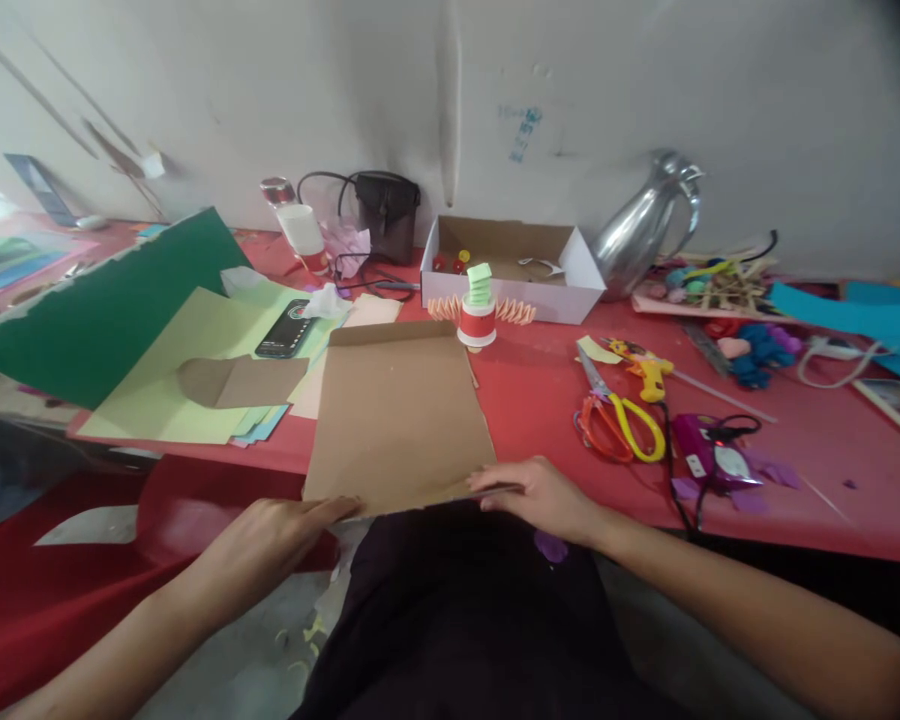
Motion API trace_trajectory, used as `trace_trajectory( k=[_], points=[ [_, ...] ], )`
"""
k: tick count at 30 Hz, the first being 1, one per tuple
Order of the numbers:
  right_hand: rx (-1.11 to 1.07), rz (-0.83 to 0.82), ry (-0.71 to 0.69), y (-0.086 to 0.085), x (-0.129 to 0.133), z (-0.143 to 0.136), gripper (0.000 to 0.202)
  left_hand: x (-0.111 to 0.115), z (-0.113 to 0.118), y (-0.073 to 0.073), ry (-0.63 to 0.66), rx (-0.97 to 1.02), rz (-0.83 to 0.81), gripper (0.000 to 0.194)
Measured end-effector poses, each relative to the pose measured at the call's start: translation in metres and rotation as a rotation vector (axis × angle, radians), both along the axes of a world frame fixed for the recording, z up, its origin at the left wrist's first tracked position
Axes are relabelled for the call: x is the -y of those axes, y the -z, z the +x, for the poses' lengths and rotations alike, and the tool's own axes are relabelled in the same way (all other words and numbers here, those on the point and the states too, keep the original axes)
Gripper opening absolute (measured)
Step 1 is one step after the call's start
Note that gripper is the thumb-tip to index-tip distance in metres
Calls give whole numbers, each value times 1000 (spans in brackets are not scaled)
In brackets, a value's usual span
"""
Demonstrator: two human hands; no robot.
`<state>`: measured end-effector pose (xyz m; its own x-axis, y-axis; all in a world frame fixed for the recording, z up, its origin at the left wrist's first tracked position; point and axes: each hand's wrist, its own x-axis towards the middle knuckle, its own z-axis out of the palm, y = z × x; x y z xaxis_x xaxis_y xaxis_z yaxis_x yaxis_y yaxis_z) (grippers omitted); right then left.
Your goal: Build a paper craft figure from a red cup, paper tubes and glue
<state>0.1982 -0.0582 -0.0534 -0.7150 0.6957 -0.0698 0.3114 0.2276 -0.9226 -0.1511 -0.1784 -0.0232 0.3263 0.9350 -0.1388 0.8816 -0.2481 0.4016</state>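
A brown cardboard sheet (401,420) lies at the table's front edge, its far edge folded into a narrow upright flap. My left hand (277,535) grips its near left corner, thumb and fingers closed on the edge. At the near right corner, my right hand (544,490) pinches the same sheet. Just beyond the flap stands a small red and white paper cup (478,323), with a folded green paper strip on top and orange accordion-folded strips at both sides. A smaller cardboard cutout with a rounded end (244,383) rests on pale yellow paper to the left.
Scissors (649,435), a yellow glue gun (651,380) and a purple box with cables (712,455) lie on the right. A white-sided box (514,296) and metal jug (637,230) stand behind. Leftward are a phone (285,328) and green sheet (135,310).
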Motion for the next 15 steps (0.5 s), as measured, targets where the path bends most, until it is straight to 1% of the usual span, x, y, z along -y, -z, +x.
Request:
trace_trajectory(
  k=[3,6,8,11,13,15],
  points=[
    [50,69,30,-1,2,-1,25,-6,-4,2,68,-34,-32,49],
    [152,77,91,-7,-7,-6,26,-21,-3,-6,15,-67,-96,44],
    [146,39,106,-10,-15,-10,25,-31,-1,-14,-30,-55,-161,44],
    [44,-89,85,-8,-25,-14,22,-45,2,-24,-70,-28,-234,46],
    [-7,-173,75,-4,-30,-16,22,-54,1,-28,-71,-29,-264,46],
    [-20,-215,75,1,-33,-17,24,-63,-1,-31,-57,-16,-302,46]
  ],
)
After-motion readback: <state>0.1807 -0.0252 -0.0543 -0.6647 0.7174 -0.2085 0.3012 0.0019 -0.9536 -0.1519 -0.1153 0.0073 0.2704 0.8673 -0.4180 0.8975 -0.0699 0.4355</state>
